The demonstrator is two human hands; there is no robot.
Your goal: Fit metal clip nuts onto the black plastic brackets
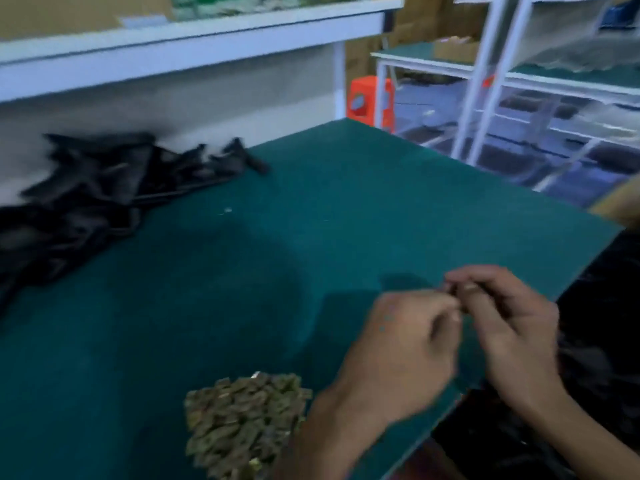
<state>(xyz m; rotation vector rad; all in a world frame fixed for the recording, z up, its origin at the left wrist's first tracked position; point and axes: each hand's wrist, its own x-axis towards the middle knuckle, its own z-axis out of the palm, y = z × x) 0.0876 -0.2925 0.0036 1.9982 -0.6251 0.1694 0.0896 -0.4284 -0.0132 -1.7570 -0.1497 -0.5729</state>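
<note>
No legible text anywhere.

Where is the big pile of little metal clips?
In the head view, the pile of metal clip nuts sits on the green table at the bottom middle, just left of the left hand.

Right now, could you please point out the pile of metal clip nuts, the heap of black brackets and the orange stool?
pile of metal clip nuts (242, 422): head view, middle of the pile.
heap of black brackets (86, 199): head view, centre of the heap.
orange stool (363, 100): head view, its front face.
</note>
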